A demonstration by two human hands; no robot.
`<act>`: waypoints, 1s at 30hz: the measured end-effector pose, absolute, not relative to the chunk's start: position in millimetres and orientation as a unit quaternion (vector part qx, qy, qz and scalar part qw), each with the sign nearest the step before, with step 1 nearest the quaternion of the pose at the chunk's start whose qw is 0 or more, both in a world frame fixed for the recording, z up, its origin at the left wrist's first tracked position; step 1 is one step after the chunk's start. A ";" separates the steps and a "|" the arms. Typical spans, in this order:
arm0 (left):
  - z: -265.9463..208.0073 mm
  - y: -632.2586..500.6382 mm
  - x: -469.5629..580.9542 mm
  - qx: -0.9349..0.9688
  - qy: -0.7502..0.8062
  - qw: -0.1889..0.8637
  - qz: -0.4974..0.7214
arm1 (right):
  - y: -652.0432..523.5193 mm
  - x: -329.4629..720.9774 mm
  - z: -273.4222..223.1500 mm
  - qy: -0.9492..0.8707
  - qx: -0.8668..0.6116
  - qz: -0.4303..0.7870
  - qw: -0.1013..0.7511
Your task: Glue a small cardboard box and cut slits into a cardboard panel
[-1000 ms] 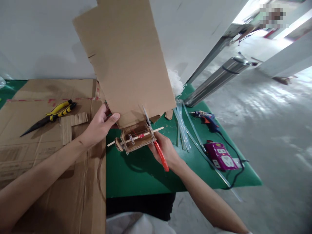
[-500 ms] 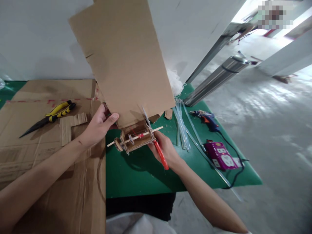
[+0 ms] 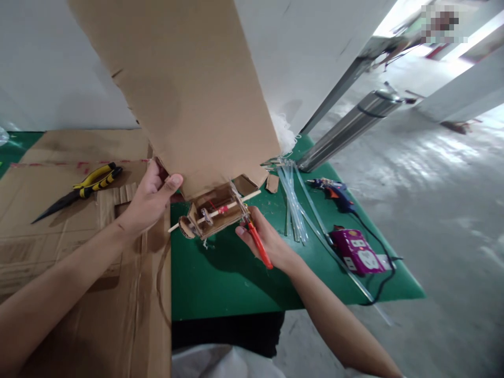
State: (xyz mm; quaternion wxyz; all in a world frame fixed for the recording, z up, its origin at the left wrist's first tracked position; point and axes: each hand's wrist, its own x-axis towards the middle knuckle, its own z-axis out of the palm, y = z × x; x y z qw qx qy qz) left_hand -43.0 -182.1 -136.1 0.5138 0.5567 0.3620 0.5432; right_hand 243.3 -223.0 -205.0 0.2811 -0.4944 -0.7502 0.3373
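Note:
My left hand (image 3: 155, 191) is closed on the lower left edge of a tall cardboard sheet (image 3: 192, 105), thumb on its front face. At the sheet's foot sits a small open cardboard box (image 3: 224, 224), with a wooden stick (image 3: 252, 195) running through it. Cardboard discs (image 3: 186, 227) and a band of red are on the stick. My right hand (image 3: 271, 239) is at the box's right end, wrapped round a red-handled utility knife (image 3: 260, 244). Its thin blade points up and left along the box's end; whether it touches the cardboard I cannot tell.
Yellow-and-black long-nose pliers (image 3: 92, 181) lie on flat cardboard (image 3: 79, 252) at left. On the green table (image 3: 220, 289) are clear glue sticks (image 3: 291, 205), a glue gun (image 3: 334, 194) and a purple power block (image 3: 358, 252). A steel cylinder (image 3: 350, 128) leans behind.
My left hand has moved left and slightly up, and the sheet and box have shifted left with it, the sheet looming larger. My right thumb now shows below the box.

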 end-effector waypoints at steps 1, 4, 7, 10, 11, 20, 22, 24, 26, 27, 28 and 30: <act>-135.9 -181.4 -44.4 0.552 0.364 0.515 0.545 | -222.8 244.0 -205.3 -0.751 -0.495 0.337 0.279; -136.5 -180.2 -46.4 0.554 0.367 0.513 0.543 | -221.4 244.2 -206.8 -0.759 -0.490 0.318 0.289; -139.7 -180.0 -45.4 0.557 0.369 0.518 0.534 | -219.7 243.0 -207.8 -0.763 -0.488 0.293 0.305; -143.9 -179.1 -44.9 0.558 0.355 0.535 0.525 | -218.3 242.5 -207.7 -0.759 -0.498 0.274 0.318; -145.1 -178.6 -45.1 0.559 0.348 0.539 0.526 | -218.0 242.5 -207.4 -0.757 -0.502 0.268 0.322; -143.3 -178.8 -42.7 0.581 0.337 0.507 0.540 | -216.8 240.3 -203.2 -0.736 -0.514 0.288 0.332; -143.0 -178.8 -42.2 0.584 0.343 0.501 0.539 | -216.9 239.9 -201.3 -0.728 -0.519 0.314 0.321; -143.3 -178.5 -42.0 0.584 0.352 0.498 0.537 | -217.3 239.8 -199.0 -0.719 -0.523 0.334 0.313; -143.6 -178.1 -41.7 0.586 0.358 0.494 0.533 | -217.5 239.7 -197.0 -0.713 -0.526 0.344 0.311; -143.8 -178.0 -41.4 0.590 0.359 0.490 0.532 | -217.6 239.7 -196.2 -0.711 -0.527 0.347 0.311; -143.9 -178.1 -41.0 0.594 0.361 0.486 0.530 | -217.6 239.5 -195.7 -0.709 -0.528 0.348 0.311; -144.4 -178.4 -40.0 0.602 0.366 0.479 0.524 | -217.5 239.2 -195.3 -0.706 -0.531 0.349 0.314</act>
